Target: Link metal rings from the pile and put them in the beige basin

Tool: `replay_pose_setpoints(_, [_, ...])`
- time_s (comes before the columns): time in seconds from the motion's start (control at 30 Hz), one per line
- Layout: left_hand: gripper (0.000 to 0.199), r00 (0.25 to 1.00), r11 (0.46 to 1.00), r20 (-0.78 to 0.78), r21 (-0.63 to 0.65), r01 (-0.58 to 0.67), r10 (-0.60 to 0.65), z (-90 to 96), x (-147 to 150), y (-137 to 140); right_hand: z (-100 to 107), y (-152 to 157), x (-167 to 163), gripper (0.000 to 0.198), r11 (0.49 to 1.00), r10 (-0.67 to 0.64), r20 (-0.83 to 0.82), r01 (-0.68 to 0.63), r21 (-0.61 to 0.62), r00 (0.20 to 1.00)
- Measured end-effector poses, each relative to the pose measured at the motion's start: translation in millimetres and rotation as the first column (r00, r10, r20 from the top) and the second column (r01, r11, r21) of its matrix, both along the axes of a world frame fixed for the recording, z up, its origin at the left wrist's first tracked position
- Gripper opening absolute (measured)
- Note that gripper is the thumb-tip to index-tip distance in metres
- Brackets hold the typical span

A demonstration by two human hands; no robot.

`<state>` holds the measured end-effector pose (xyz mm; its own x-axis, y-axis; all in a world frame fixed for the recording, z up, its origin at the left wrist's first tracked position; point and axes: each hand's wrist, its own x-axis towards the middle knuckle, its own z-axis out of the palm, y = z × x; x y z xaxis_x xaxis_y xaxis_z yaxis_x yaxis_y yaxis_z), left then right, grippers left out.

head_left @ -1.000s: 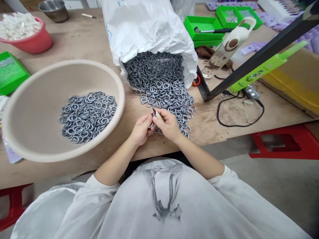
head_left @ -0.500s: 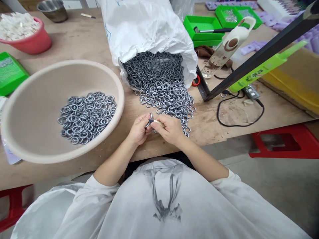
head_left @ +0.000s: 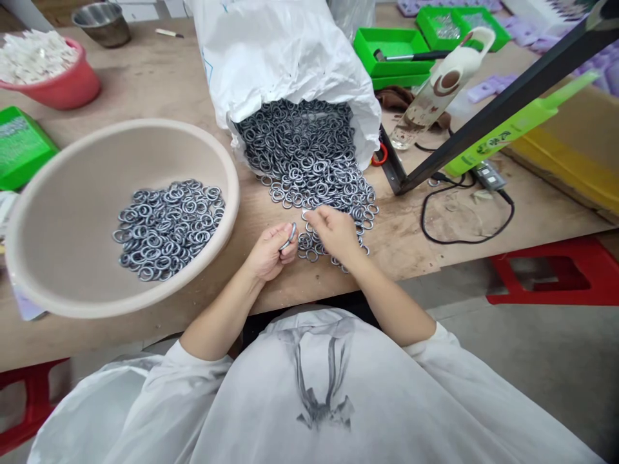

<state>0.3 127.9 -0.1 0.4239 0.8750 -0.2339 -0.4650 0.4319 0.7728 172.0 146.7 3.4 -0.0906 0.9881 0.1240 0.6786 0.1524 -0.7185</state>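
Note:
My left hand [head_left: 273,251] is closed, its thumb and fingers pinching a grey metallic ring [head_left: 289,238] that stands on edge. To its right, my right hand [head_left: 334,233] is closed over the near part of a loose ring pile [head_left: 333,187]. A small pale bit of a tool [head_left: 305,212] pokes out at its fingertips; the fingers hide the rest. The pile spills from the mouth of a white sack [head_left: 285,58] lying on its side. Left of my hands, a large beige basin [head_left: 72,171] holds many similar rings [head_left: 171,225].
A dark metal bar [head_left: 483,116] slants across the right side. Near it are a bottle [head_left: 435,90], a looped black cable [head_left: 464,242] and green trays [head_left: 394,45]. A red bowl [head_left: 77,84], a green box [head_left: 24,151] and a steel bowl [head_left: 104,26] stand left.
My hands have parted. The right hand has moved away and right over the loose rings; the tool that reached the left hand's ring is now mostly hidden. The left hand keeps its ring.

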Motion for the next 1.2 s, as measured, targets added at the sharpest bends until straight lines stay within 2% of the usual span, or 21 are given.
replay_pose_setpoints(0.07, [0.042,1.0,0.999,0.002,0.011,0.031,-0.031,0.2,0,-1,0,5,5,0.044,0.998,-0.062,-0.078,0.064,0.02,0.995])
replay_pose_setpoints(0.2, [0.044,1.0,1.0,-0.028,0.002,0.004,-0.004,-1.6,2,-2,11,-4,-5,0.033,0.983,0.18,-0.286,-0.159,0.096,0.941])
replay_pose_setpoints(0.27, [0.046,0.999,1.0,-0.041,0.004,-0.013,0.013,-2.5,3,-3,15,-6,-13,0.033,0.969,0.247,-0.355,-0.229,0.09,0.902])
replay_pose_setpoints(0.37, [0.046,0.999,1.0,-0.046,0.012,0.015,-0.014,-1.5,4,-4,13,6,-17,0.035,0.982,0.184,-0.377,-0.185,0.035,0.908])
replay_pose_setpoints(0.43, [0.044,0.999,1.0,-0.036,0.018,-0.003,0.004,0.3,4,-3,7,18,-13,0.038,0.993,0.121,-0.226,-0.121,0.015,0.967])
replay_pose_setpoints(0.5, [0.042,0.997,0.997,-0.018,0.027,-0.072,0.073,2.0,2,-1,1,29,-9,0.032,0.997,0.074,0.07,-0.074,0.011,0.995])
replay_pose_setpoints(0.57, [0.039,0.989,0.989,-0.003,0.028,-0.144,0.145,2.6,0,2,-4,33,-9,0.023,0.998,0.055,0.34,-0.056,-0.007,0.939])
replay_pose_setpoints(0.6, [0.037,0.985,0.985,0.003,0.023,-0.171,0.171,2.5,-1,3,-6,34,-10,0.02,0.998,0.056,0.422,-0.052,-0.021,0.905])
replay_pose_setpoints(0.7, [0.033,0.973,0.974,0.019,-0.01,-0.228,0.228,1.3,-4,7,-7,33,-14,0.017,0.997,0.077,0.49,-0.051,-0.066,0.869])
replay_pose_setpoints(0.8, [0.026,0.962,0.957,0.011,-0.111,-0.27,0.272,1.0,-5,11,-4,33,-14,0.016,0.997,0.063,0.346,-0.044,-0.064,0.936])
replay_pose_setpoints(0.87, [0.018,0.958,0.936,-0.019,-0.208,-0.283,0.286,1.8,-4,12,-1,30,-13,0.016,0.996,0.067,0.082,-0.063,-0.057,0.994])
replay_pose_setpoints(0.9, [0.018,0.959,0.928,-0.034,-0.248,-0.28,0.28,2.3,-4,13,0,28,-13,0.016,0.994,0.082,-0.089,-0.088,-0.062,0.993])
replay_pose_setpoints(0.97, [0.022,0.966,0.922,-0.047,-0.292,-0.255,0.253,3.4,-1,13,1,19,-15,0.018,0.983,0.113,-0.414,-0.161,-0.084,0.903])
replay_pose_setpoints(1.03, [0.022,0.976,0.929,-0.036,-0.302,-0.214,0.213,3.9,1,11,-2,9,-19,0.024,0.969,0.117,-0.612,-0.224,-0.101,0.782])
replay_pose_setpoints(1.1, [0.02,0.983,0.938,-0.019,-0.296,-0.18,0.182,3.7,4,9,-6,-1,-23,0.028,0.969,0.109,-0.677,-0.231,-0.092,0.728])
replay_pose_setpoints(1.2, [0.023,0.987,0.958,-0.01,-0.239,-0.158,0.16,3.0,6,6,-12,-9,-27,0.026,0.986,0.125,-0.629,-0.167,-0.007,0.767])
